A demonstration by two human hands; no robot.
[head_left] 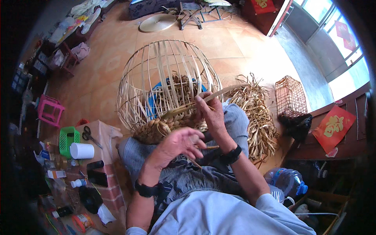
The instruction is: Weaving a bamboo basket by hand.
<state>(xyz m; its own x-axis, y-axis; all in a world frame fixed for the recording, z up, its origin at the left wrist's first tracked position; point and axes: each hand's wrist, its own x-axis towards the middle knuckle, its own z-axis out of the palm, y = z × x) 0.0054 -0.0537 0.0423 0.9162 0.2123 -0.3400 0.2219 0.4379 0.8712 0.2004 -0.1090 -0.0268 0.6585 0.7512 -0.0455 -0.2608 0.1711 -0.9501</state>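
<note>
— Fingers [203, 105] of the right hand [212, 114] are clenched around a flat strip [225, 92], pinched just above the woven rim of the basket frame [166, 84].

— And the left hand [181, 141]?

— Its fingers are spread and released (nothing is gripped), just beside the plaited band. The frame is propped on the lap, tilted away. Scissors [89, 135] and a white cup [82, 150] are seen at the bench's far edge.
</note>
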